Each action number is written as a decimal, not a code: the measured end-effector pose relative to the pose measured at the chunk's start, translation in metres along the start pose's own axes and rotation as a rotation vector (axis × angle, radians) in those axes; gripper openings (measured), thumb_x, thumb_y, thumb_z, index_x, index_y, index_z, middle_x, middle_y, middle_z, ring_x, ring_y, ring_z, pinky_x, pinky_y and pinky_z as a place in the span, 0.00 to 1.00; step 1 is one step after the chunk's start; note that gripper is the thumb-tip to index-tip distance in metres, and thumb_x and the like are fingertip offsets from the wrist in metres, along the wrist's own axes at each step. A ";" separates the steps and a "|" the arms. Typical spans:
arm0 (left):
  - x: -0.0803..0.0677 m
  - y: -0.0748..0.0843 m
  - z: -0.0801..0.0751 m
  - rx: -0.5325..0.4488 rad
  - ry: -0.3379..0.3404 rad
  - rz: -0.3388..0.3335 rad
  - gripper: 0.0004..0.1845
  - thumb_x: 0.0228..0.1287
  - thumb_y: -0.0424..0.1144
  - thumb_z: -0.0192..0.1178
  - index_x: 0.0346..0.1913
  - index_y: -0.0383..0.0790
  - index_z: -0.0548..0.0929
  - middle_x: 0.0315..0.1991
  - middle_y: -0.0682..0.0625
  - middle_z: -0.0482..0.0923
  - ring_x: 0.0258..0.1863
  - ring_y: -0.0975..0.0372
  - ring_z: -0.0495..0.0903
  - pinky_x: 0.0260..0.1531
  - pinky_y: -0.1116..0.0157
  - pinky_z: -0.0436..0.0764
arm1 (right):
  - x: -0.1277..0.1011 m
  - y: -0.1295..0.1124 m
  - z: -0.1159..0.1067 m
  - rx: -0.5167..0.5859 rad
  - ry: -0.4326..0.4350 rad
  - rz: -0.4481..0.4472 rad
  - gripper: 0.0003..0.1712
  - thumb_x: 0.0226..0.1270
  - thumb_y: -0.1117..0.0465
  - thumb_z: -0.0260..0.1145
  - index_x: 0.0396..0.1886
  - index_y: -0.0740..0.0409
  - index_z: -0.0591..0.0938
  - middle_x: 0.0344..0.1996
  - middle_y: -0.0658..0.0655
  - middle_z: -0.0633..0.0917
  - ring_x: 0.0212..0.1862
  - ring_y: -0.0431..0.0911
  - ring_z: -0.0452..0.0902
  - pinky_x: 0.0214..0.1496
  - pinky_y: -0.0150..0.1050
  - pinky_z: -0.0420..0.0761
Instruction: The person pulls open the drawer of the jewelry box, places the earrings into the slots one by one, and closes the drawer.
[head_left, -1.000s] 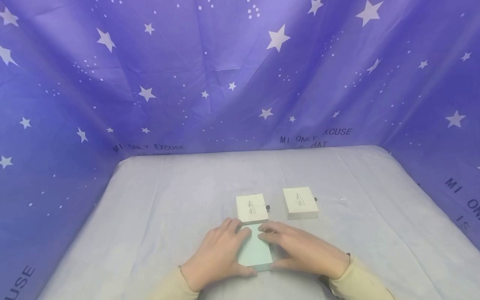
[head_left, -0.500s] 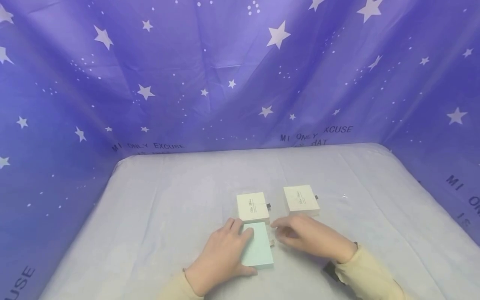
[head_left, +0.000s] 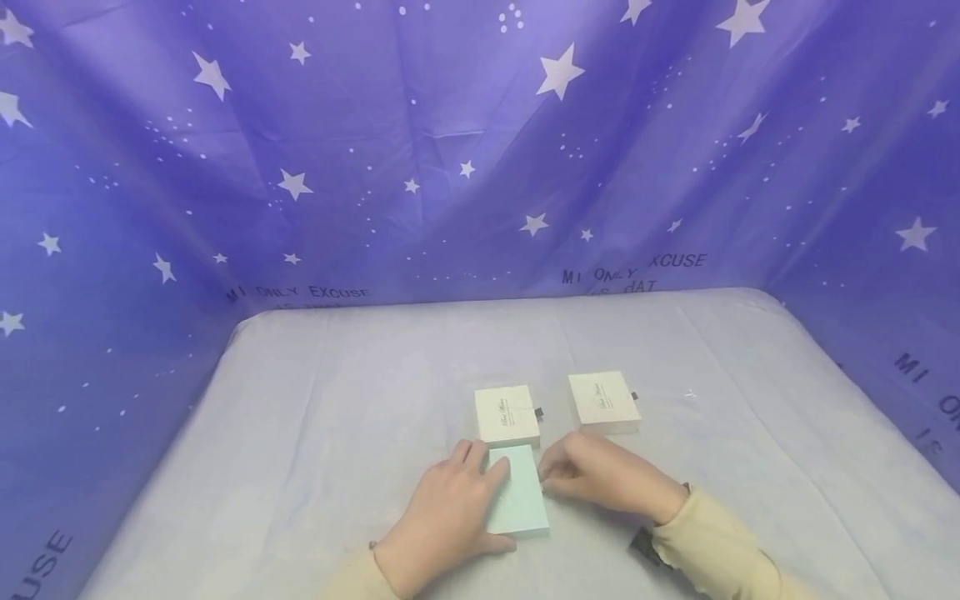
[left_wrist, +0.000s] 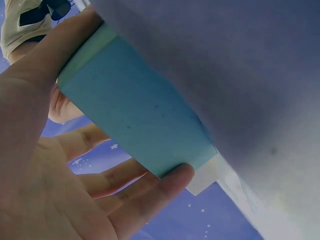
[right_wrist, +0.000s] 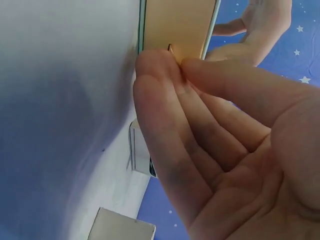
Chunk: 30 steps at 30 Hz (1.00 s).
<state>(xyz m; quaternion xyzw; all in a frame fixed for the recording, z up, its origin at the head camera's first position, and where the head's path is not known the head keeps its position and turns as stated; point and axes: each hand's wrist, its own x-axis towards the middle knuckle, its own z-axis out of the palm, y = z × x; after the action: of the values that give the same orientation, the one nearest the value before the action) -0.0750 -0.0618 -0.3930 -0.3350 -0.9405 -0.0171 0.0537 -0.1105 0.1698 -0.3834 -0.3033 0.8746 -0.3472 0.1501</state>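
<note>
A mint-green drawer box (head_left: 522, 498) lies flat on the cloth, near the front. My left hand (head_left: 448, 510) holds it from the left, thumb at the near end and fingers toward the far end; the left wrist view has the index fingertip on a corner of the box. On the box's right side my right hand (head_left: 606, 473) pinches a small ribbon tab (right_wrist: 170, 49) between thumb and fingers. The tab comes out of the pale drawer front (right_wrist: 179, 25), which sits between the mint edges of the sleeve. Most of the tab is hidden by the fingertips.
Directly beyond the mint box is a white box (head_left: 506, 415) with a dark tab on its right. Another white box (head_left: 604, 402) lies farther right, past my right hand. A tiny shiny scrap (head_left: 690, 393) is on the light cloth (head_left: 360, 375). A starry purple curtain (head_left: 450, 100) surrounds the table.
My right hand has let go of the mint box's far right corner, moved away to the right, then come back to pinch the side tab. The left hand has stayed on the box.
</note>
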 end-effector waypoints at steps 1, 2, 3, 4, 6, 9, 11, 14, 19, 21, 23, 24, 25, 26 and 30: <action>0.000 0.000 0.000 -0.002 0.001 0.000 0.42 0.39 0.71 0.72 0.53 0.45 0.78 0.44 0.48 0.75 0.42 0.61 0.73 0.33 0.69 0.80 | 0.000 0.000 0.001 -0.002 0.005 0.000 0.07 0.58 0.68 0.68 0.31 0.52 0.89 0.17 0.40 0.78 0.18 0.30 0.64 0.24 0.28 0.74; 0.000 0.001 0.000 -0.004 0.001 0.001 0.42 0.39 0.71 0.72 0.52 0.45 0.78 0.44 0.48 0.75 0.42 0.61 0.73 0.32 0.69 0.80 | 0.000 0.000 0.001 -0.006 0.011 -0.001 0.08 0.57 0.69 0.68 0.30 0.52 0.88 0.16 0.40 0.77 0.18 0.29 0.64 0.24 0.28 0.74; 0.000 0.001 0.001 -0.006 0.002 0.001 0.42 0.38 0.71 0.72 0.53 0.45 0.78 0.44 0.48 0.75 0.42 0.61 0.72 0.31 0.69 0.80 | 0.000 0.000 0.002 -0.013 0.017 -0.003 0.08 0.55 0.70 0.67 0.29 0.52 0.88 0.16 0.39 0.76 0.18 0.29 0.63 0.24 0.28 0.73; -0.001 0.001 0.001 -0.008 0.002 -0.001 0.42 0.38 0.71 0.72 0.53 0.45 0.78 0.44 0.49 0.75 0.42 0.62 0.72 0.30 0.70 0.80 | 0.000 0.000 0.002 -0.016 0.022 -0.004 0.09 0.55 0.70 0.67 0.28 0.52 0.87 0.16 0.39 0.76 0.18 0.29 0.63 0.24 0.28 0.73; -0.001 0.002 0.001 -0.011 0.000 -0.005 0.43 0.38 0.71 0.72 0.53 0.45 0.78 0.44 0.49 0.75 0.42 0.62 0.72 0.28 0.70 0.79 | 0.000 0.000 0.003 -0.020 0.028 0.003 0.09 0.53 0.71 0.67 0.27 0.53 0.87 0.16 0.39 0.75 0.18 0.29 0.63 0.24 0.28 0.73; 0.000 0.002 0.001 -0.016 0.000 -0.010 0.43 0.38 0.70 0.72 0.53 0.45 0.78 0.45 0.48 0.75 0.42 0.62 0.72 0.27 0.71 0.78 | -0.001 0.002 0.003 -0.023 0.036 0.015 0.10 0.51 0.72 0.67 0.24 0.51 0.86 0.16 0.39 0.75 0.19 0.30 0.64 0.24 0.28 0.73; 0.000 0.002 0.001 -0.017 0.004 -0.011 0.42 0.38 0.70 0.72 0.53 0.45 0.78 0.44 0.49 0.75 0.42 0.62 0.72 0.27 0.70 0.78 | -0.003 0.003 0.001 -0.020 0.038 0.031 0.11 0.49 0.72 0.66 0.23 0.50 0.85 0.15 0.40 0.74 0.19 0.30 0.64 0.24 0.29 0.73; -0.001 0.002 0.002 -0.020 0.016 -0.012 0.41 0.37 0.70 0.73 0.50 0.45 0.78 0.43 0.49 0.74 0.41 0.62 0.72 0.25 0.70 0.77 | -0.007 0.007 -0.004 -0.017 0.046 0.057 0.11 0.48 0.72 0.67 0.24 0.51 0.86 0.15 0.40 0.75 0.19 0.31 0.65 0.24 0.29 0.73; -0.001 0.001 0.002 -0.017 0.040 -0.007 0.40 0.36 0.69 0.74 0.47 0.46 0.77 0.41 0.50 0.73 0.40 0.62 0.70 0.23 0.71 0.75 | -0.015 0.013 -0.011 -0.036 0.059 0.082 0.11 0.47 0.72 0.66 0.25 0.52 0.86 0.19 0.42 0.77 0.23 0.32 0.68 0.27 0.30 0.75; -0.001 0.001 0.002 -0.017 0.044 -0.004 0.40 0.36 0.69 0.74 0.47 0.46 0.77 0.41 0.50 0.72 0.39 0.62 0.70 0.23 0.71 0.75 | -0.018 0.015 -0.014 -0.045 0.064 0.084 0.11 0.46 0.73 0.66 0.25 0.52 0.85 0.20 0.42 0.76 0.24 0.33 0.67 0.27 0.30 0.74; -0.001 0.001 0.002 -0.015 0.045 -0.003 0.40 0.36 0.69 0.74 0.47 0.46 0.77 0.40 0.50 0.72 0.39 0.62 0.70 0.23 0.71 0.75 | -0.021 0.016 -0.016 -0.049 0.069 0.088 0.11 0.46 0.72 0.65 0.25 0.52 0.85 0.20 0.42 0.76 0.24 0.33 0.67 0.27 0.30 0.74; -0.001 0.001 0.002 -0.014 0.046 -0.002 0.40 0.36 0.69 0.74 0.47 0.46 0.77 0.41 0.50 0.72 0.39 0.62 0.70 0.23 0.71 0.75 | -0.022 0.017 -0.017 -0.048 0.069 0.089 0.11 0.46 0.73 0.65 0.25 0.52 0.85 0.20 0.42 0.75 0.23 0.33 0.67 0.26 0.30 0.73; -0.001 0.001 0.002 -0.013 0.046 -0.001 0.40 0.36 0.69 0.74 0.47 0.45 0.77 0.41 0.50 0.73 0.39 0.62 0.70 0.23 0.71 0.75 | -0.022 0.018 -0.018 -0.047 0.069 0.090 0.11 0.47 0.73 0.65 0.25 0.52 0.85 0.19 0.42 0.75 0.22 0.32 0.67 0.26 0.30 0.73; -0.001 0.001 0.002 -0.012 0.048 0.000 0.40 0.36 0.69 0.74 0.47 0.45 0.77 0.40 0.50 0.73 0.39 0.62 0.70 0.23 0.71 0.75 | -0.023 0.019 -0.019 -0.044 0.068 0.093 0.11 0.47 0.73 0.65 0.25 0.52 0.85 0.18 0.42 0.75 0.22 0.32 0.66 0.26 0.30 0.73; -0.001 0.001 0.002 -0.004 0.060 0.002 0.39 0.35 0.69 0.74 0.46 0.45 0.77 0.39 0.51 0.72 0.39 0.62 0.70 0.21 0.71 0.74 | -0.026 0.023 -0.021 -0.063 0.073 0.092 0.12 0.47 0.73 0.64 0.24 0.51 0.85 0.16 0.40 0.74 0.20 0.32 0.66 0.25 0.30 0.73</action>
<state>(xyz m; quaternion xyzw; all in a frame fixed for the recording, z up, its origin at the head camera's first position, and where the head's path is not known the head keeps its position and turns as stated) -0.0734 -0.0616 -0.3955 -0.3355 -0.9381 -0.0291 0.0811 -0.1098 0.2104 -0.3833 -0.2544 0.9030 -0.3232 0.1244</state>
